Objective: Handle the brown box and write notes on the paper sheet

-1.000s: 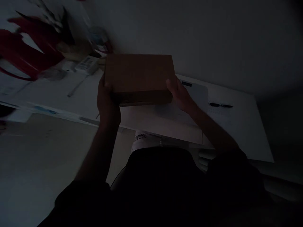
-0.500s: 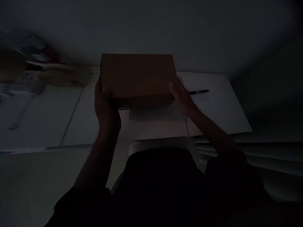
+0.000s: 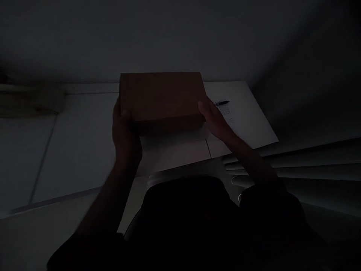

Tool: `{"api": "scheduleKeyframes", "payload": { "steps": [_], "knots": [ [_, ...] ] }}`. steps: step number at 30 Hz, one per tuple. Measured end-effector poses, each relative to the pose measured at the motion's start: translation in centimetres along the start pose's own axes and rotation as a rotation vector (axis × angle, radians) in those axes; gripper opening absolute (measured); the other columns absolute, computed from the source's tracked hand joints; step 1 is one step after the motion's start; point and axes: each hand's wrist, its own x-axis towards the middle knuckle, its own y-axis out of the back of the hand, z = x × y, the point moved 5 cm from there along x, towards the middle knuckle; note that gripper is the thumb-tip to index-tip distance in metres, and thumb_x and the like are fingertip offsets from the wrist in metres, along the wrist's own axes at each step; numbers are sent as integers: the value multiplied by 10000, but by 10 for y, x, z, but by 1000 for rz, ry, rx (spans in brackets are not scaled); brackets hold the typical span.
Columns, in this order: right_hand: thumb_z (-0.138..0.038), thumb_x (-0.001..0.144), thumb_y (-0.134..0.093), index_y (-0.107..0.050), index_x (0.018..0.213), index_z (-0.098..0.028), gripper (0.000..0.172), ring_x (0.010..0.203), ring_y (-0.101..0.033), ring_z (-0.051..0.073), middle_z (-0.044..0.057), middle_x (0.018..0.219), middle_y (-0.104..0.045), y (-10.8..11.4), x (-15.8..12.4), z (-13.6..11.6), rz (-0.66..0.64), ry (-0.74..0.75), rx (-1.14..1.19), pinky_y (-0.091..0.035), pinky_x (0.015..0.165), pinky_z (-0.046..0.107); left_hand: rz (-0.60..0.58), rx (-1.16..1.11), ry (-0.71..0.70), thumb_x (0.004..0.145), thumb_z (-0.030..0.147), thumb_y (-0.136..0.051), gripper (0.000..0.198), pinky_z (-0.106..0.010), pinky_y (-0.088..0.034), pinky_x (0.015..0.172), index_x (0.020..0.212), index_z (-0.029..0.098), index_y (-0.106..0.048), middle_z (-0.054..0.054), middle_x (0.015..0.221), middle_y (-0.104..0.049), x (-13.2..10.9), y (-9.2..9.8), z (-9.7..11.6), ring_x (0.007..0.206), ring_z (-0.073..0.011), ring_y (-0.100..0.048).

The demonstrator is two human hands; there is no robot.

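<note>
The scene is very dark. A plain brown cardboard box (image 3: 162, 98) is held above a white table (image 3: 84, 143), its long side facing me. My left hand (image 3: 124, 131) grips the box's left end with the thumb on the top edge. My right hand (image 3: 216, 120) clasps the right end, fingers against its side. Both forearms reach up from my dark sleeves at the bottom. The box's underside is hidden.
A black pen (image 3: 222, 102) lies on a printed sheet (image 3: 239, 116) at the table's right. A dim brownish object (image 3: 31, 103) sits at the far left. Pale slats (image 3: 296, 165) run along the right. A grey wall stands behind.
The view has swung to the right, so the red and white clutter at the left has left the frame. The box has stayed between both hands, slightly lower in the picture.
</note>
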Motion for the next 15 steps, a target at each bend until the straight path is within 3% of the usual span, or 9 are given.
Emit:
{"api": "scheduleKeyframes", "payload": {
  "steps": [3, 10, 15],
  "knots": [
    [-786, 937, -350, -282, 1590, -300, 817, 1493, -333, 243, -11, 1568, -406, 0, 4, 3, -4, 14, 25, -309, 1254, 464, -27, 13, -38, 996, 400, -525, 391, -356, -384, 1174, 1375, 343, -605, 49, 1457, -534, 0, -1, -1, 1395, -206, -456],
    [-804, 919, -371, -300, 1583, -286, 845, 1461, -385, 250, 7, 1555, -425, 1, 4, 5, -6, -33, 48, -363, 1228, 447, -42, -9, 1, 952, 417, -570, 440, -387, -393, 1178, 1374, 296, -598, -6, 1459, -528, 8, 6, -16, 1398, -253, -453],
    [-811, 921, -351, -291, 1586, -296, 843, 1466, -376, 252, 4, 1569, -403, 0, 4, 9, -36, -28, 42, -377, 1218, 447, -28, 40, 36, 984, 360, -505, 412, -383, -379, 1179, 1380, 264, -568, -2, 1445, -532, 6, 1, -8, 1392, -232, -452]
  ]
}}
